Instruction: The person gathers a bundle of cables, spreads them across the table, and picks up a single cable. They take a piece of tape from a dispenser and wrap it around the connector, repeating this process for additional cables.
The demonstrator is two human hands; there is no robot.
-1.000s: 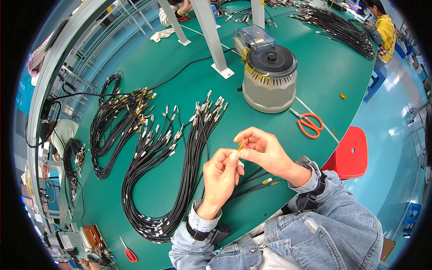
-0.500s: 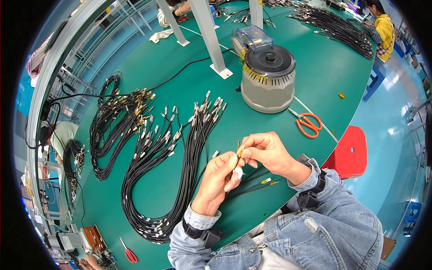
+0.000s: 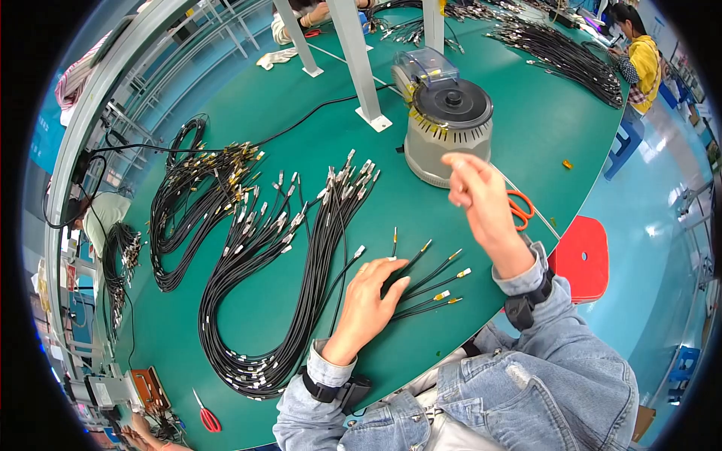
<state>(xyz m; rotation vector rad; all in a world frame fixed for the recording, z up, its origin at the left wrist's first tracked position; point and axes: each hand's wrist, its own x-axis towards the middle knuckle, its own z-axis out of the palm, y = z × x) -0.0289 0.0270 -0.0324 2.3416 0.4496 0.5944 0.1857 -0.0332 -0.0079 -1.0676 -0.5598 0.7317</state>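
- Your left hand lies flat, fingers spread, pressing the loose cables to the table.
- Your right hand is raised near the dispenser, fingers loosely curled, holding nothing visible.

A green table fills the view. A red stool stands on the blue floor. White posts rise from the table.

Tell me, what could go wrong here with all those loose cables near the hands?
The left hand rests on a few short black cables; a careless sweep might push them into the long bundle and mix them. The raised right hand hovers by the grey round machine and orange scissors, and could bump either.
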